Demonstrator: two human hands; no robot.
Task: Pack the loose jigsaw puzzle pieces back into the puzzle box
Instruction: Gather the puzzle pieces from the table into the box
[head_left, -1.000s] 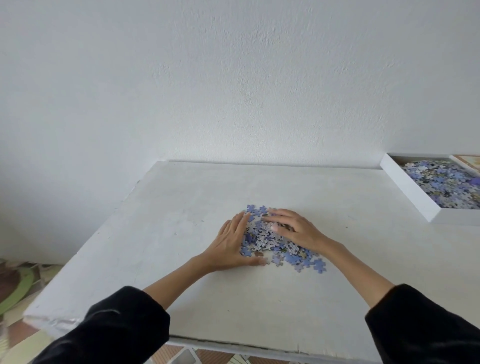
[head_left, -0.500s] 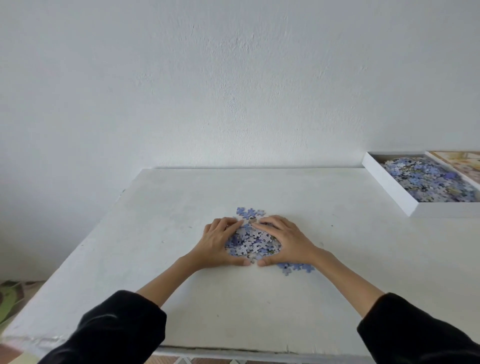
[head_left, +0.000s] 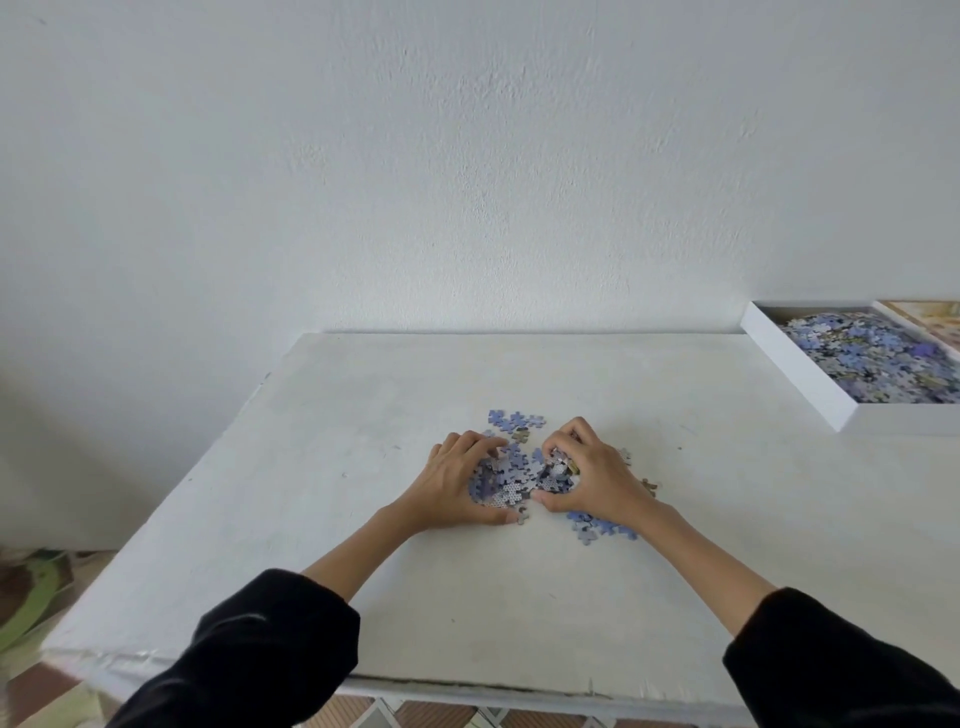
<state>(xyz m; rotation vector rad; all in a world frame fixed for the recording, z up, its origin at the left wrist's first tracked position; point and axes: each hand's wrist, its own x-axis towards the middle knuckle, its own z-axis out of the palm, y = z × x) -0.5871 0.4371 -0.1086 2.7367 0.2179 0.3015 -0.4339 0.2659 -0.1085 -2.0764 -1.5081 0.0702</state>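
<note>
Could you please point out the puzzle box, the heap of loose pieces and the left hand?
puzzle box (head_left: 795, 364): head view, its white left wall.
heap of loose pieces (head_left: 513, 475): head view, its middle.
left hand (head_left: 452, 486): head view, its back.

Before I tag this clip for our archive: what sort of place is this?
Probably a room at home: a white table against a bare white wall, with an open puzzle box and loose puzzle pieces on it.

L hand, R hand round pcs pile
</note>
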